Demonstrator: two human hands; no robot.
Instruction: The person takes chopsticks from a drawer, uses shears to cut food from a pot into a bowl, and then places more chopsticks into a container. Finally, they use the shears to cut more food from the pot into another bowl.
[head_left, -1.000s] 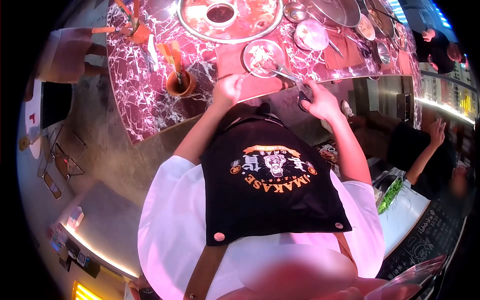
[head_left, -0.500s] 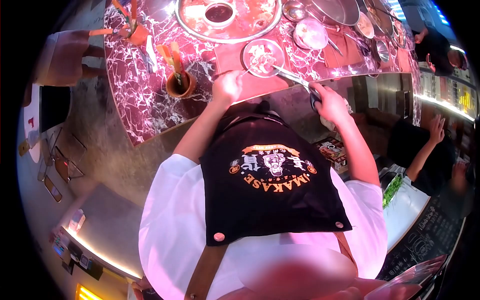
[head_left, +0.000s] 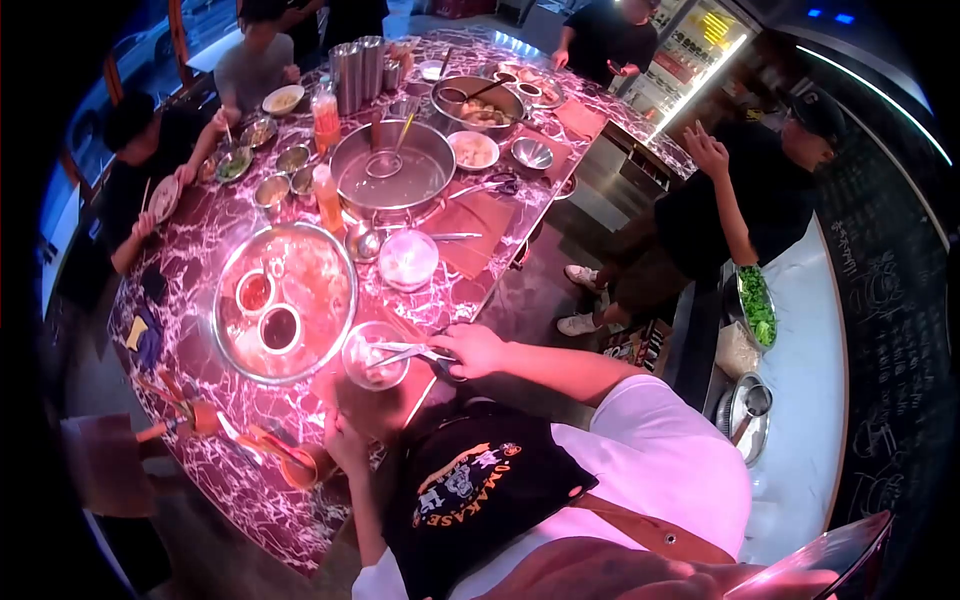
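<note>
My right hand (head_left: 472,350) is closed around the dark handles of scissors (head_left: 405,352). Their silver blades reach left over a small bowl (head_left: 348,372) that holds pale pieces of food. My left hand (head_left: 347,437), fingers curled, is at the table's near edge, just in front of the bowl; I cannot tell what is in its grip. A large round platter (head_left: 219,325) lies beyond the bowl to the left, with a red sauce bowl and a dark sauce bowl on it. Behind the small bowl stands a bowl of whitish contents (head_left: 408,260).
A wide pot (head_left: 440,180) stands farther back with utensils in it, near sauce bottles (head_left: 327,200). An orange utensil cup (head_left: 300,468) is at the left front. People sit at the far left; a person (head_left: 745,190) stands at right near a counter (head_left: 800,400) with greens.
The view has swung right and up, showing more of the table and the people around it. Scissors stay in my right hand over the bowl; my left hand sits lower, farther from the bowl.
</note>
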